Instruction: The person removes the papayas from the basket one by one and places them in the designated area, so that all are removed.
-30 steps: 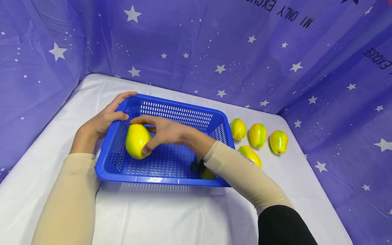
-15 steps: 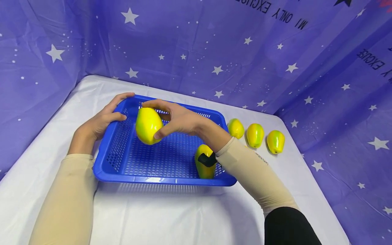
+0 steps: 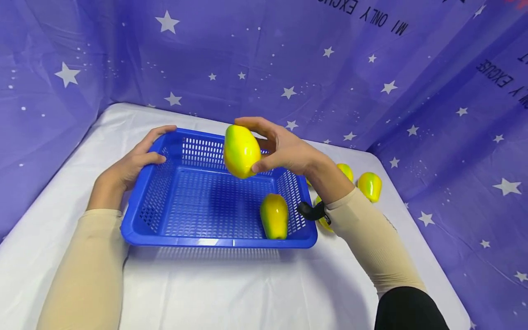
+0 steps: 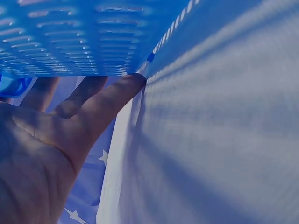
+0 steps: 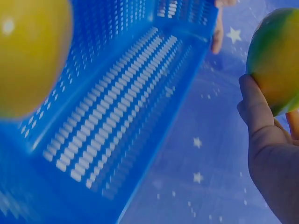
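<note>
My right hand [image 3: 284, 149] grips a yellow-green papaya [image 3: 241, 153] between thumb and fingers, raised over the back part of a blue plastic basket [image 3: 214, 242]. In the right wrist view the held papaya [image 5: 278, 60] is at the right edge, in the fingers. At the basket's left end my left hand [image 3: 128, 167] holds the rim, thumb over the edge and fingers along the outside. The left wrist view shows that hand [image 4: 51, 135] against the perforated wall. Another papaya [image 3: 274, 216] lies in the basket's front right corner.
Right of the basket, several more papayas lie on the white cloth [image 3: 206, 288], including one at the far right [image 3: 369, 186]; my right forearm partly covers the others. A purple star-patterned curtain [image 3: 247, 46] closes off the back and sides.
My right hand has lifted the papaya from the basket's left end and carried it right and upward. The papaya in the front right corner is now uncovered. My left hand keeps its hold.
</note>
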Tool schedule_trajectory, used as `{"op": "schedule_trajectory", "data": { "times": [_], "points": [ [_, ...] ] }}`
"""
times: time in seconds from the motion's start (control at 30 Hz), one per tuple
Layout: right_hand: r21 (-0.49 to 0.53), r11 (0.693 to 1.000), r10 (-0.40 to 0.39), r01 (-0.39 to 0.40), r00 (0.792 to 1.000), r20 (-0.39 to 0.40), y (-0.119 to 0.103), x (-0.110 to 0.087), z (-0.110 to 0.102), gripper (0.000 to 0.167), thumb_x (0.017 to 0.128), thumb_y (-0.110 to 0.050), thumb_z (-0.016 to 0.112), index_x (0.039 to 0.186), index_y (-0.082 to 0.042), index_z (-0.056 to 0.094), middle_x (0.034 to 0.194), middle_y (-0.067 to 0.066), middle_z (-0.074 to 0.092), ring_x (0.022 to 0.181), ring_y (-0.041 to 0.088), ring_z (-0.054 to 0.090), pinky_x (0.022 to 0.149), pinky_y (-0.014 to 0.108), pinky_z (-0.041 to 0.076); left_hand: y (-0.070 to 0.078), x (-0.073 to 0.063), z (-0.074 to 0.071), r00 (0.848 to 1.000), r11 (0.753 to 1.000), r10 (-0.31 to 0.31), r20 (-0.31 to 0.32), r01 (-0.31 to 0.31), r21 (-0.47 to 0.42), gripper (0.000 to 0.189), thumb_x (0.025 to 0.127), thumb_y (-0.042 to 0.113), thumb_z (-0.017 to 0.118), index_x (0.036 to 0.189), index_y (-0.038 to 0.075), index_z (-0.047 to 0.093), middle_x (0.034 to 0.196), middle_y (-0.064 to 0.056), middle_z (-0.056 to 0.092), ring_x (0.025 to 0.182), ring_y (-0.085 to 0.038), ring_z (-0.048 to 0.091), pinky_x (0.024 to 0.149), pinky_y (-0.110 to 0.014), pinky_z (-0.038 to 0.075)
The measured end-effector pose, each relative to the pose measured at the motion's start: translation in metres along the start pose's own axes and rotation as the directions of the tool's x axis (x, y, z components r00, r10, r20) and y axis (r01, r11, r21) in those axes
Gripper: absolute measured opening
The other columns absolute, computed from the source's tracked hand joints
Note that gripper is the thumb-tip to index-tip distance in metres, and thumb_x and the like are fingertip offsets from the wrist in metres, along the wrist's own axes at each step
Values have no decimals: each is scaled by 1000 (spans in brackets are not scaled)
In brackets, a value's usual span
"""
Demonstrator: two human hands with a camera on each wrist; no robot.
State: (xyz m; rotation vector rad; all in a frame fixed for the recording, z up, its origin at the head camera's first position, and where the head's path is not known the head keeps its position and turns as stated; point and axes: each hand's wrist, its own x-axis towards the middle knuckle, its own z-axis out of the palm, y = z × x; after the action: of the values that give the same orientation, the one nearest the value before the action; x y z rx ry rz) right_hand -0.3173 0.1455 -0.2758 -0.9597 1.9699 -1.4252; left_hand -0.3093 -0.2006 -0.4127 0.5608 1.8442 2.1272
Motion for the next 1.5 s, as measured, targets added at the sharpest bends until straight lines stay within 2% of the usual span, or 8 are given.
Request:
{"op": "schedule_trajectory", "data": {
  "times": [0.3,0.53,0.73,0.9,1.07,1.3,1.5],
  "points": [
    [20,999,-35,35,999,-30,6,-60,-36,89,71,0,73,150,-12,34,149,9,36,118,41,53,93,51,49,-2,0,2,1000,999,12,20,-11,-32,69,90,2,42,150,33,27,145,-11,25,112,-27,54,71,-47,58],
    [60,997,-50,54,996,-75,24,-112,-62,93,73,-5,80,151,-9,31,152,14,31,120,45,49,100,49,45,-4,0,0,999,999,27,24,-26,-38,69,91,1,42,151,31,26,143,-10,28,112,-24,54,71,-43,58],
    [89,993,-60,72,989,-136,35,-157,-85,92,72,10,70,152,-5,26,151,21,28,121,43,48,94,48,49,-7,-1,-4,996,995,73,51,-69,-74,70,91,-4,40,152,27,26,141,-10,31,109,-21,57,69,-41,58],
    [97,989,-90,108,980,-180,50,-196,-99,92,71,18,63,151,3,20,151,26,23,123,40,47,92,49,50,-7,0,-2,997,994,54,51,-49,-94,70,91,-3,39,152,29,25,140,-10,34,105,-22,61,68,-43,58],
    [107,991,-58,85,971,-234,67,-234,-107,92,71,20,59,151,3,18,149,26,23,122,35,47,88,47,53,-8,2,0,997,993,42,69,-34,-116,70,91,-4,38,152,29,25,140,-9,34,105,-23,62,68,-45,58],
    [146,985,-42,87,956,-290,91,-273,-117,88,74,22,57,150,7,15,151,27,21,122,31,48,84,47,54,-9,3,1,997,990,53,65,-43,-136,72,90,-6,37,152,28,25,142,-6,34,106,-22,62,68,-44,58],
    [164,986,72,-17,938,-338,112,-299,-118,85,78,20,57,151,2,18,154,17,18,124,28,48,85,44,55,-9,4,1,997,987,48,63,-38,-156,72,90,-6,36,152,28,26,141,-5,36,104,-22,63,68,-43,58]
  ]
}}
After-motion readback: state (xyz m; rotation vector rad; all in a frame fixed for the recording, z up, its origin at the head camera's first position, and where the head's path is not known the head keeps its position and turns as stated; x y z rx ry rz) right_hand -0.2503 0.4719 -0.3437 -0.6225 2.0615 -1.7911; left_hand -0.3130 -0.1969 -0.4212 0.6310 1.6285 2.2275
